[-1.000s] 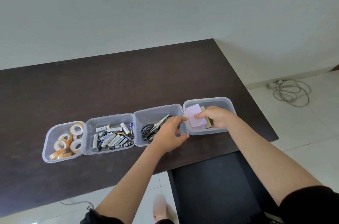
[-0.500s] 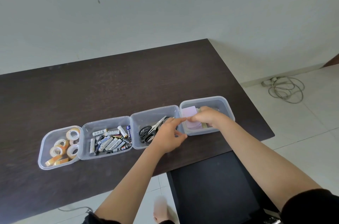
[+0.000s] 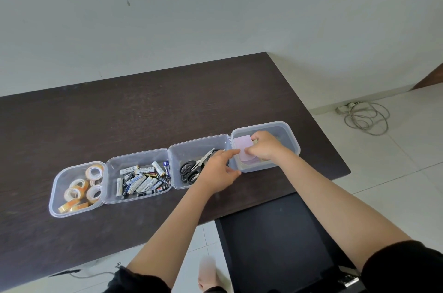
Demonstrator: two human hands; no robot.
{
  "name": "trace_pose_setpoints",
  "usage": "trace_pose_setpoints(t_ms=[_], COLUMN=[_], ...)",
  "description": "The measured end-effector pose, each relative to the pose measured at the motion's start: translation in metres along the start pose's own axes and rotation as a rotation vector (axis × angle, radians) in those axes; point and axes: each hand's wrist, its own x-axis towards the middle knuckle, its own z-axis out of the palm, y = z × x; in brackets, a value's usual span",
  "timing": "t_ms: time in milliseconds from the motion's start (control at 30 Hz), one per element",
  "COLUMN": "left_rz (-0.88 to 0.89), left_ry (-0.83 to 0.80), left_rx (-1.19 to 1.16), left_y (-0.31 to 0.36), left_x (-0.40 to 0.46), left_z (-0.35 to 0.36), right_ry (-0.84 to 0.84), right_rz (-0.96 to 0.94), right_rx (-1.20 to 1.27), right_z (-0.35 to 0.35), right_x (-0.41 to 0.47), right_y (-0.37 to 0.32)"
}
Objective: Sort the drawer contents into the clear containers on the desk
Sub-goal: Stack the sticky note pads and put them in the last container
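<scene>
Four clear containers stand in a row on the dark desk (image 3: 143, 115). The rightmost container (image 3: 291, 135) holds pale purple sticky notes (image 3: 242, 146). My right hand (image 3: 263, 146) is inside it, fingers closed on the notes and pressing them down. My left hand (image 3: 219, 171) rests over the front right of the scissors container (image 3: 191, 146), index finger pointing at the notes' left edge, fingers apart. Black-handled scissors (image 3: 194, 168) lie partly under that hand.
A container of batteries (image 3: 141, 177) and one of tape rolls (image 3: 79, 187) sit at the left. An open dark drawer (image 3: 271, 240) juts out below the desk's front edge. A coiled cable (image 3: 366, 117) lies on the tiled floor at the right.
My right hand has sunk deeper into the rightmost container with the purple notes, lowering them flat. My left index finger has stretched toward them.
</scene>
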Motion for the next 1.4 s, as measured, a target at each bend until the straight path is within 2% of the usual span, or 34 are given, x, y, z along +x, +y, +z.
trace_pose_setpoints(t_ms=[167, 267, 433, 733, 867, 967, 1067, 1167, 1267, 1400], left_rz=[-0.005, -0.015, -0.036, -0.091, -0.105, -0.081, -0.112, -0.19, -0.318, -0.502], left_ry=[0.0, 0.0, 0.012, 0.008, 0.193, 0.352, 0.419, 0.405, 0.343, 0.31], left_rx=[0.006, 0.019, 0.042, 0.167, 0.155, 0.11, 0.052, 0.013, -0.019, 0.071], left_y=[0.002, 0.004, 0.006, 0.019, 0.036, 0.048, 0.054, 0.052, 0.046, 0.041], left_x=[-0.001, -0.001, -0.001, -0.008, -0.033, -0.063, -0.097, -0.129, -0.163, -0.206], left_z=[-0.001, -0.001, 0.001, 0.0, 0.01, 0.037, 0.079, 0.127, 0.176, 0.23], right_ry=[0.036, 0.113, -0.027, -0.021, 0.122, 0.225, 0.259, 0.228, 0.195, 0.23], right_rz=[0.029, 0.067, 0.132, 0.071, -0.074, -0.204, -0.331, -0.375, -0.342, -0.292], right_rx=[0.138, 0.082, 0.011, 0.028, 0.113, 0.158, 0.181, 0.178, 0.205, 0.3], right_z=[-0.004, -0.005, 0.001, -0.01, -0.02, -0.022, -0.017, -0.003, 0.018, 0.068], right_x=[-0.002, 0.003, 0.005, -0.002, -0.018, -0.047, -0.079, -0.109, -0.142, -0.193], right_y=[0.006, 0.014, 0.013, 0.015, 0.03, 0.053, 0.093, 0.142, 0.192, 0.253])
